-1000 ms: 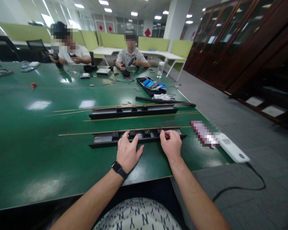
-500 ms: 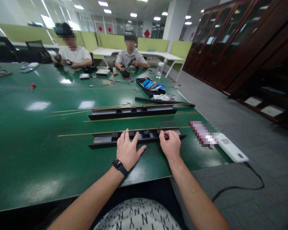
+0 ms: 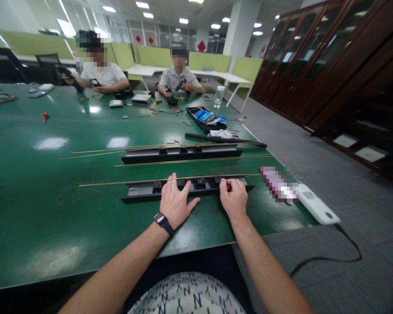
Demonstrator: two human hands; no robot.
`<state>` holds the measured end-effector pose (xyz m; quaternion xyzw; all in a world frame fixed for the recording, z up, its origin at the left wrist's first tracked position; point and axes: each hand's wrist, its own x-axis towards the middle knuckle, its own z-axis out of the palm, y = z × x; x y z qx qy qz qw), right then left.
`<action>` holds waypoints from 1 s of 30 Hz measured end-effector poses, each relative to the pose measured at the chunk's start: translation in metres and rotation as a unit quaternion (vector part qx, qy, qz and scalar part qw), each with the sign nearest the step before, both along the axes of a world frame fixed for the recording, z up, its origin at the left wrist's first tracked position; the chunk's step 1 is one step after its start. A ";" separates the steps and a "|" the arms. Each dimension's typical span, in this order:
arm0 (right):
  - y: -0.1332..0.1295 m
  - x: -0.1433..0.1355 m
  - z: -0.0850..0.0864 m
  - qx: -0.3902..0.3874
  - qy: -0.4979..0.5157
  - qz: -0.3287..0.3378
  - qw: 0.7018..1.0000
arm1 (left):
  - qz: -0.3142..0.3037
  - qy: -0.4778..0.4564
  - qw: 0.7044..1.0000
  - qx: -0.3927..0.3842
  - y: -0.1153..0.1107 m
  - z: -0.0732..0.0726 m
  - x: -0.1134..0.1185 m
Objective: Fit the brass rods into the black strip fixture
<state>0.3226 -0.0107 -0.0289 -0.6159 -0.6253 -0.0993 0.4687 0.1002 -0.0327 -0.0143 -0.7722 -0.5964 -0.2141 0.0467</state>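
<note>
Across the green table (image 3: 68, 226) in front of me lies a long black channel (image 3: 140, 199) with a grey inner strip and several small black blocks (image 3: 201, 182) set in it. A thin brass-coloured rod (image 3: 101, 184) runs along its far side. My left hand (image 3: 175, 198) rests on the channel, fingers spread, touching it and the rod near a block. Towards the channel's right end, my right hand (image 3: 234, 196) is closed in a pinch; what lies between its fingertips is hidden.
Beyond lies a second black channel (image 3: 183, 157) with more thin rods (image 3: 196, 160). A black bar (image 3: 229, 140), white gloves (image 3: 222, 133) and a tool tray (image 3: 205, 117) are farther back. At right are a phone (image 3: 277, 183) and a white power strip (image 3: 317, 205). Two people sit opposite.
My hands stay almost in place, with the right fingers shifting slightly at the channel. Across the table, the left person's hand has moved outward to the left with a dark object.
</note>
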 end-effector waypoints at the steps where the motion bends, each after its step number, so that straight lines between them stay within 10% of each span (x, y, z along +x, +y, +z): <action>1: 0.000 0.000 0.001 -0.001 0.002 0.001 1.000 | 0.000 -0.001 1.000 0.000 0.001 0.000 0.000; 15: 0.033 0.019 0.043 -0.074 0.089 -0.029 0.993 | -0.011 0.003 1.000 0.011 0.012 0.002 -0.007; 30: 0.074 0.004 0.031 -0.055 0.050 -0.053 0.996 | 0.013 0.035 0.999 0.036 0.047 -0.001 -0.008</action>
